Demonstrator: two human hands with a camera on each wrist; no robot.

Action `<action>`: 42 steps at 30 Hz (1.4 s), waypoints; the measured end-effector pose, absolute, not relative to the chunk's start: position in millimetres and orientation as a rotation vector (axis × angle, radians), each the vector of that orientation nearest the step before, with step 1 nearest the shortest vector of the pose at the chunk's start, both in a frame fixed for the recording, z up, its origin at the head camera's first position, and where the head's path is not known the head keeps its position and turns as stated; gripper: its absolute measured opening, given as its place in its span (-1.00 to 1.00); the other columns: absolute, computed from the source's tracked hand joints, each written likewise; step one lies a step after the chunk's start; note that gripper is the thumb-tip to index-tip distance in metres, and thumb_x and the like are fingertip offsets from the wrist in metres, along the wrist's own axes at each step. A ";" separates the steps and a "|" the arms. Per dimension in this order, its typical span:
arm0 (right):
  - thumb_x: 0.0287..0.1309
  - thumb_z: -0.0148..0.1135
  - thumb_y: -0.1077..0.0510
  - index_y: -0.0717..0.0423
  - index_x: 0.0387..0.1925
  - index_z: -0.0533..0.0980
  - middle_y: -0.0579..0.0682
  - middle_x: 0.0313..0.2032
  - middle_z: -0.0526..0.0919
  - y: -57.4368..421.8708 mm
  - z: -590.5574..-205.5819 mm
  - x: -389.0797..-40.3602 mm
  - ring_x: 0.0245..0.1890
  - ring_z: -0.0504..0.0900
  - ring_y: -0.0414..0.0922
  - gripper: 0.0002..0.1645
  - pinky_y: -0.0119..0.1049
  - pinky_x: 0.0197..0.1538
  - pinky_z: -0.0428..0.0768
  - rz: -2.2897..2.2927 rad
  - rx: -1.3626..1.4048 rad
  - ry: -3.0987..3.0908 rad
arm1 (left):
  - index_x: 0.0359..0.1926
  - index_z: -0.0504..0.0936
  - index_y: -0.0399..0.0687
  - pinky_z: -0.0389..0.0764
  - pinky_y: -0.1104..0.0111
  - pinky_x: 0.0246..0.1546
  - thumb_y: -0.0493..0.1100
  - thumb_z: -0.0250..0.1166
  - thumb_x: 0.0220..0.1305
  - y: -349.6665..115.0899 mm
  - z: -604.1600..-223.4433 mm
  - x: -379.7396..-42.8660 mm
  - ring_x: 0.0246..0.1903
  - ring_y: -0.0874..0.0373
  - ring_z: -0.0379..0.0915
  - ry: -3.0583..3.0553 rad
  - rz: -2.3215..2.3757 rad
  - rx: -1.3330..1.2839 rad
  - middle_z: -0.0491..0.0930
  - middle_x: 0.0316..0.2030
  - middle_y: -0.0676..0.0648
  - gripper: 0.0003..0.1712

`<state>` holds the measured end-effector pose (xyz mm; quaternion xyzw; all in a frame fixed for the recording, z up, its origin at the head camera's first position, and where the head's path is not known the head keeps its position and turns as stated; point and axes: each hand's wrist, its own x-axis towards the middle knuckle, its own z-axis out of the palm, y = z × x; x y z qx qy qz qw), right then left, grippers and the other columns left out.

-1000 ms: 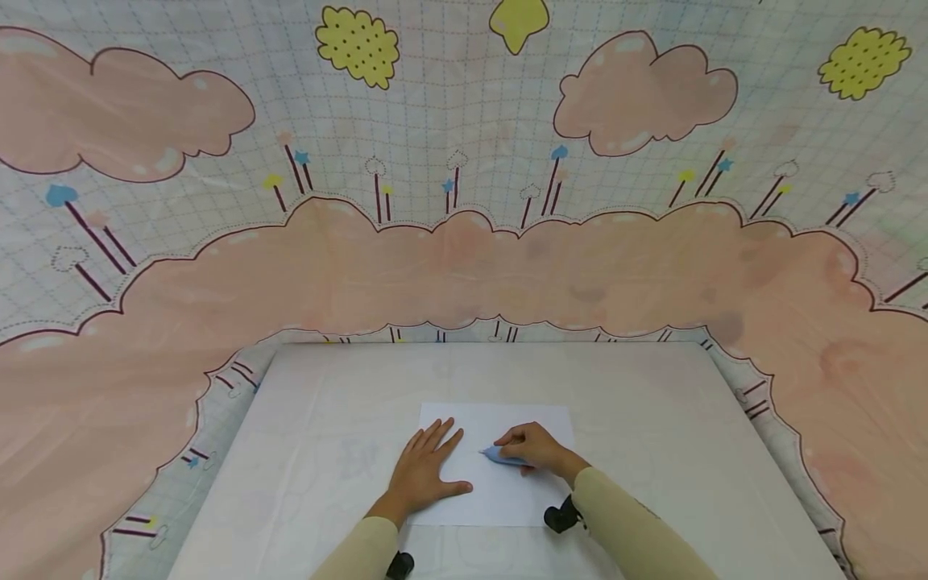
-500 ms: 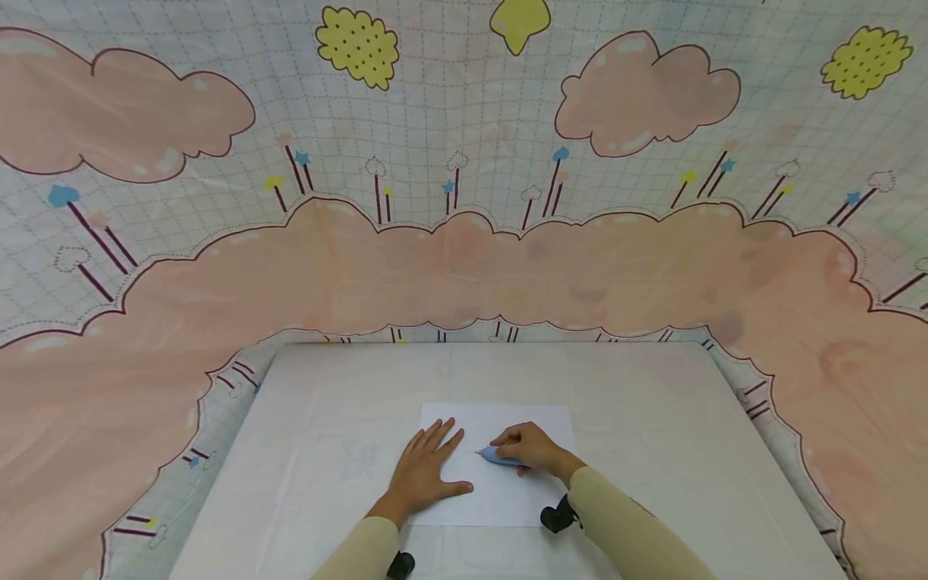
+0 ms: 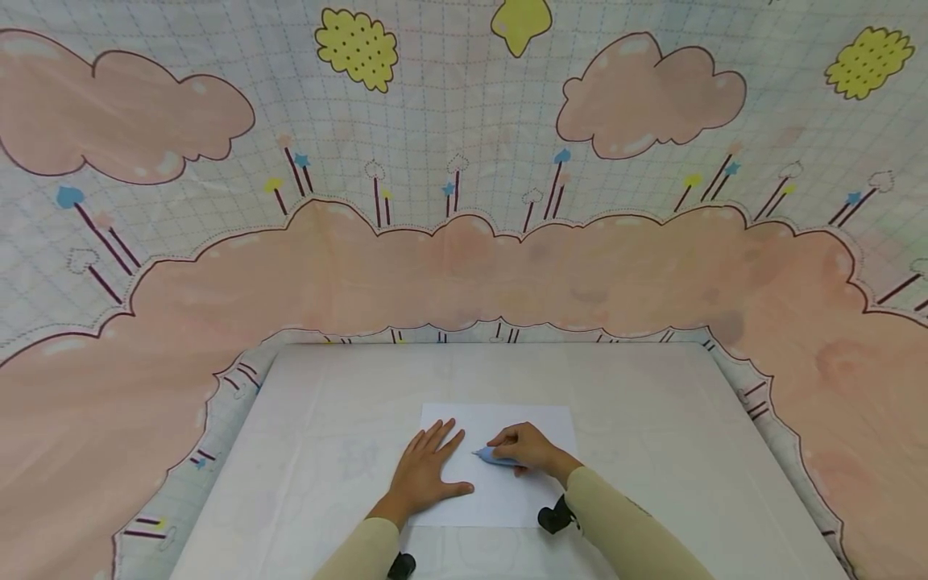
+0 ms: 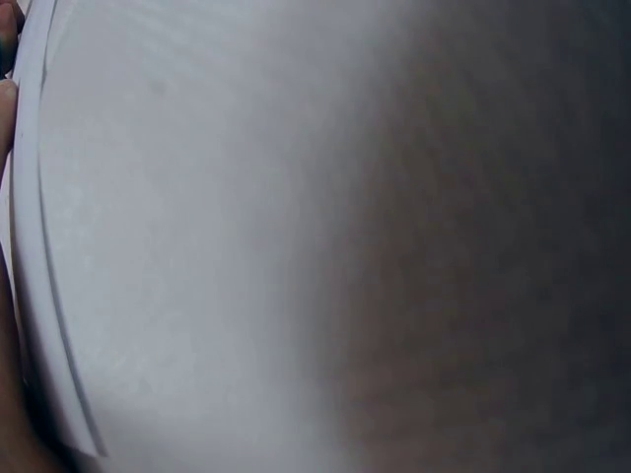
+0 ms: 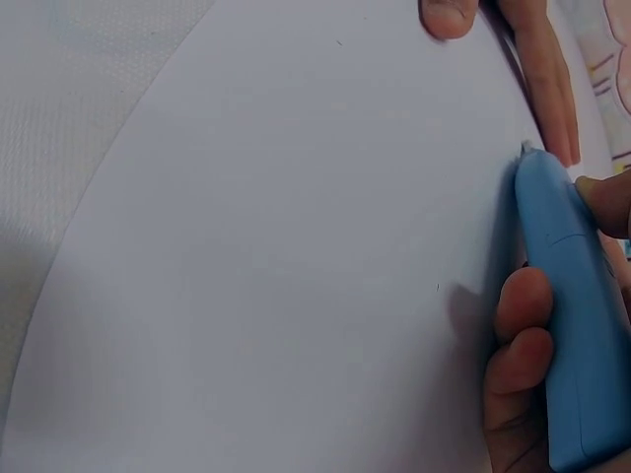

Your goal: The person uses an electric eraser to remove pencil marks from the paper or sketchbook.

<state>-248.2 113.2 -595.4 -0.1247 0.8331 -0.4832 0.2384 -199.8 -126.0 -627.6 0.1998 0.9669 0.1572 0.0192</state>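
A white sheet of paper (image 3: 500, 506) lies flat on the table. My left hand (image 3: 420, 474) rests palm down on its left part, fingers spread. In my right hand (image 3: 531, 448) is a thick light-blue, pen-like tool (image 5: 577, 325) with a small pointed metal tip. Thumb and fingers curl round its body, and the tip points left, close over the paper near the middle. Two tiny dark marks show on the sheet in the right wrist view. The left wrist view is mostly blurred white surface, with bits of fingers (image 4: 6, 44) at its left edge.
The white-covered table (image 3: 348, 387) spreads out around the sheet. A patterned cloth (image 3: 464, 274) with clouds hangs behind and beside it. Black wrist devices (image 3: 555, 515) sit under both sleeves.
My right hand and the blue tool have slid slightly to the left across the paper. The left hand stays in place.
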 end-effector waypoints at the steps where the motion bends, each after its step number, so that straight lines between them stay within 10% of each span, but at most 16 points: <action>1: 0.16 0.34 0.17 0.15 -0.13 0.70 -0.08 -0.36 0.74 112.7 -595.6 -248.3 -0.76 0.38 -0.28 -0.76 -0.47 -0.62 0.45 -1.323 -0.343 2.281 | 0.51 0.19 0.14 -0.01 -0.05 0.48 0.62 0.13 0.03 -126.1 -627.6 -200.0 0.53 -0.03 -0.14 2.999 0.484 0.617 0.02 0.54 0.00 0.14; 42: 0.16 0.34 0.16 0.13 -0.13 0.70 0.02 -0.16 0.75 131.9 -593.1 -243.1 -0.75 0.40 -0.25 -0.75 -0.44 -0.59 0.47 -1.303 -0.319 2.278 | 0.52 0.16 0.19 -0.04 -0.01 0.50 0.67 0.07 0.00 -123.5 -629.6 -194.9 0.54 0.01 -0.17 3.003 0.472 0.587 -0.01 0.55 0.04 0.16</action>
